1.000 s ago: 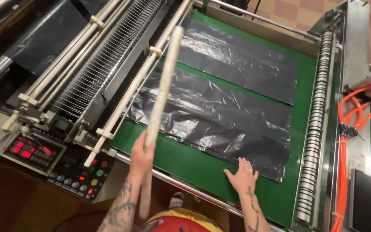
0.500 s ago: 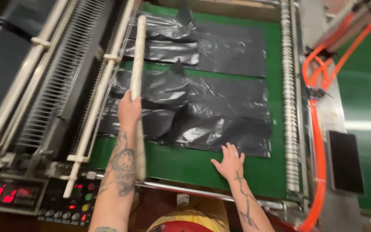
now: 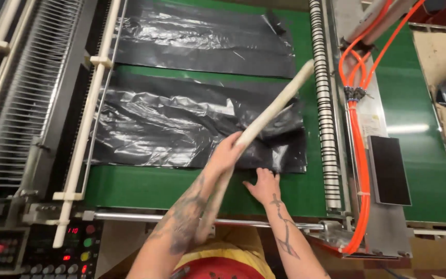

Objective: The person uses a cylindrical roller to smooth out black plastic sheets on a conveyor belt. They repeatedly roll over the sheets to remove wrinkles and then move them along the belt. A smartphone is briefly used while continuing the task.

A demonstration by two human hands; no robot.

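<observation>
Left hand (image 3: 226, 153) has fingers closed around a pale stick (image 3: 272, 112), angled up-right over the black plastic bags (image 3: 181, 129) on the green belt (image 3: 145, 187). Right hand (image 3: 263, 186), fingers spread flat, presses the bags' near edge, near the belt's right side.

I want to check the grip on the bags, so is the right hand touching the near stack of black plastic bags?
Touching. The head view shows the right hand lying flat with its fingertips over the near edge of the black plastic bags, no green belt between them.

A factory floor: green conveyor belt (image 3: 145, 188), roller machinery (image 3: 328, 119), control panel (image 3: 73, 253), orange hoses (image 3: 360, 155).
</observation>
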